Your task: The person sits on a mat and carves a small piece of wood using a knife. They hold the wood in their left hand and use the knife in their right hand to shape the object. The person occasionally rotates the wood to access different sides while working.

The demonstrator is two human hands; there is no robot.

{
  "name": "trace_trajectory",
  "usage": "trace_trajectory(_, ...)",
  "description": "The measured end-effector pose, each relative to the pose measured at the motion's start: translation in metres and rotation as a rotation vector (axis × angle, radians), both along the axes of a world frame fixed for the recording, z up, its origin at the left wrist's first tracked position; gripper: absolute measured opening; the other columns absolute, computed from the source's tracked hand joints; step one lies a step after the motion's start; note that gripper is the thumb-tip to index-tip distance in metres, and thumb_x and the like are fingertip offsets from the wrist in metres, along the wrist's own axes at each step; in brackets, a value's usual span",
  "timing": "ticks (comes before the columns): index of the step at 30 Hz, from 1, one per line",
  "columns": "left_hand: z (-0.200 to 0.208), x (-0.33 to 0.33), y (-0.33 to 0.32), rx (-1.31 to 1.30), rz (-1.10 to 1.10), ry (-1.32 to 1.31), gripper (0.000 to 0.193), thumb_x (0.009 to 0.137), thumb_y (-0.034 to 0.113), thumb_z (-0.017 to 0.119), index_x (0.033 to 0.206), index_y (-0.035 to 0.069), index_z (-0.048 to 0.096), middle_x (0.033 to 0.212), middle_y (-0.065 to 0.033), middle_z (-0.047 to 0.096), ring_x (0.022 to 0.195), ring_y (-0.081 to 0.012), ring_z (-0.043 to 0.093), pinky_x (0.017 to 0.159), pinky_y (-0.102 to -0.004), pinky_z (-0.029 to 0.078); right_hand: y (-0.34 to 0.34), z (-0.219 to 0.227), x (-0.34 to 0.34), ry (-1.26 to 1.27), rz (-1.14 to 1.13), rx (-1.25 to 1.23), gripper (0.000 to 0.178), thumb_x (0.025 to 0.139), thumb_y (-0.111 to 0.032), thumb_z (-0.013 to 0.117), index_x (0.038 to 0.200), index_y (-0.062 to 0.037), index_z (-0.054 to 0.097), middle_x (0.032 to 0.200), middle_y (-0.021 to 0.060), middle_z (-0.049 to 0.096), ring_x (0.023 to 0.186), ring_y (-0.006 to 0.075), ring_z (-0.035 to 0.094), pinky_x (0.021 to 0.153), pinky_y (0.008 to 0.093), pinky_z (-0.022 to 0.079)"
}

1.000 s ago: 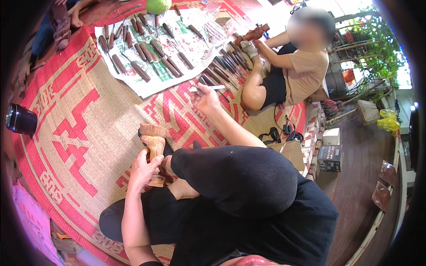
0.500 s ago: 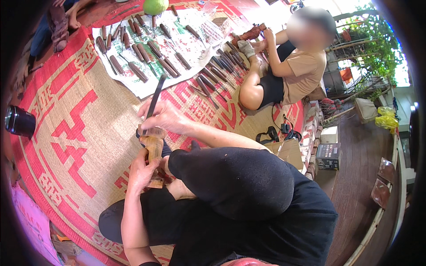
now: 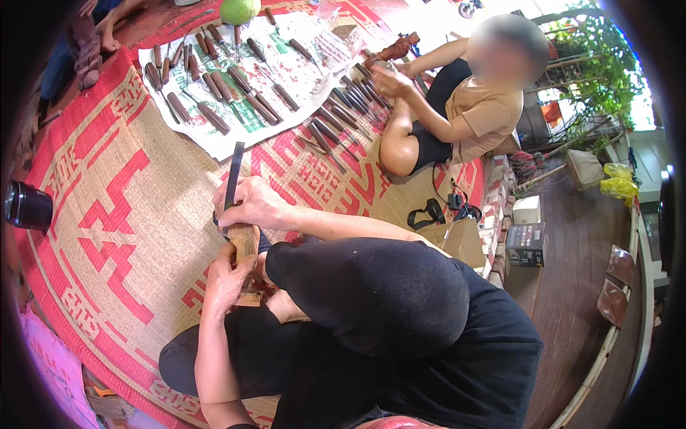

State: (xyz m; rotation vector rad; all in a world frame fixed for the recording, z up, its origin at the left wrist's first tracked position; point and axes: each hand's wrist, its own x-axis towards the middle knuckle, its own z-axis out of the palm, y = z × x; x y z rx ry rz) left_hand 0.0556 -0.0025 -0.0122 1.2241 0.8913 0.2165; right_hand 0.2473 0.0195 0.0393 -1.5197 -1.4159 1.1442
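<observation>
My left hand [image 3: 225,280] is closed around a pale brown wooden carving [image 3: 246,243], which rests near my bare foot [image 3: 286,306]. My right hand [image 3: 256,203] grips a long, flat, dark file-like strip [image 3: 234,171], with its free end pointing up and away. The strip's lower end meets the top of the carving, where my fingers partly hide the contact. Both hands work close together in front of my raised, black-clad knee [image 3: 371,286].
Many wooden-handled carving tools [image 3: 214,118] lie on a printed white sheet [image 3: 207,146] over a red and tan mat [image 3: 171,200]. A seated person [image 3: 486,107] at the right handles a reddish-brown carving [image 3: 396,50]. A green round fruit [image 3: 240,10] and black jar [image 3: 28,205] stand further out.
My right hand and the strip have dropped slightly and shifted, and the strip now stands more upright. The other person's hands and carving have also moved. My left hand keeps its hold.
</observation>
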Motion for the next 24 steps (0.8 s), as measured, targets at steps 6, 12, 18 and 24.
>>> trace_trajectory(6, 0.002, 0.001, 0.001, -0.050, -0.019, -0.024, 0.039, 0.088, 0.027, 0.066, 0.112, -0.002, 0.054, 0.086, -0.0053, 0.061, 0.064, -0.0107, 0.056, 0.056, -0.0247, 0.045, 0.002, -0.013, 0.005, 0.388, -0.175, -0.168, 0.020, 0.071, -0.014, 0.073, 0.086, -0.0014, 0.072, 0.075, 0.0072, 0.071, 0.071, 0.0132, 0.067, 0.070, 0.0276, 0.052)
trace_trajectory(12, 0.016, 0.003, 0.002, -0.090, 0.003, 0.006, 0.040, 0.084, 0.023, 0.066, 0.112, -0.003, 0.055, 0.082, -0.0087, 0.062, 0.061, -0.0107, 0.056, 0.054, -0.0274, 0.045, 0.002, -0.002, -0.005, -0.030, -0.028, -0.003, 0.016, 0.074, -0.006, 0.072, 0.087, 0.0041, 0.068, 0.083, 0.0041, 0.069, 0.080, 0.0128, 0.066, 0.074, 0.0264, 0.051)
trace_trajectory(18, 0.024, 0.005, 0.004, -0.088, -0.012, 0.048, 0.038, 0.084, 0.022, 0.066, 0.111, -0.003, 0.055, 0.078, -0.0080, 0.061, 0.057, -0.0111, 0.055, 0.052, -0.0275, 0.045, 0.002, -0.003, 0.006, 0.488, -0.124, -0.288, 0.011, 0.076, -0.005, 0.070, 0.084, 0.0027, 0.069, 0.086, 0.0070, 0.071, 0.074, 0.0131, 0.066, 0.072, 0.0266, 0.051)
trace_trajectory(24, 0.013, 0.003, 0.004, -0.072, -0.010, 0.034, 0.037, 0.084, 0.022, 0.067, 0.110, -0.002, 0.055, 0.078, -0.0081, 0.061, 0.058, -0.0114, 0.056, 0.053, -0.0282, 0.045, -0.001, -0.003, -0.001, 0.054, -0.039, -0.054, 0.017, 0.072, -0.009, 0.072, 0.086, 0.0003, 0.069, 0.084, 0.0067, 0.070, 0.073, 0.0143, 0.066, 0.072, 0.0276, 0.051)
